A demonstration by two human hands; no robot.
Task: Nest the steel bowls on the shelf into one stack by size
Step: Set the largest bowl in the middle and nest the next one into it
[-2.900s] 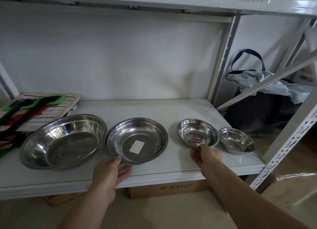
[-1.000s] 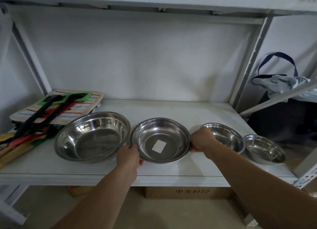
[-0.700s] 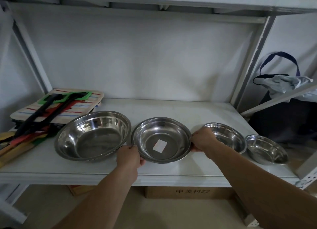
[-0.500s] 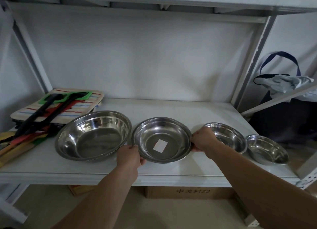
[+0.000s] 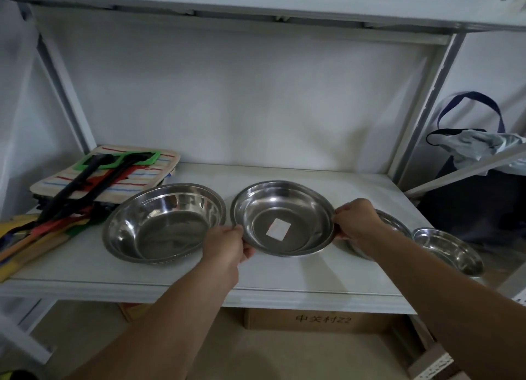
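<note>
Hands grip second-largest bowl (image 5: 283, 219) by opposite rims: left hand (image 5: 226, 244) pinching the near-left edge, right hand (image 5: 355, 219) the right edge. Bowl sits tilted, just right of biggest bowl (image 5: 163, 223) on shelf (image 5: 284, 277). Third bowl (image 5: 394, 223) partly hidden behind right hand; smallest bowl (image 5: 448, 250) far right.

Glossy polished steel bowls (image 5: 165, 223) sit on a smooth matt white-painted metal shelf (image 5: 284, 274).

A storeroom: bare metal shelving (image 5: 182, 287) above a cardboard box (image 5: 321, 321).
</note>
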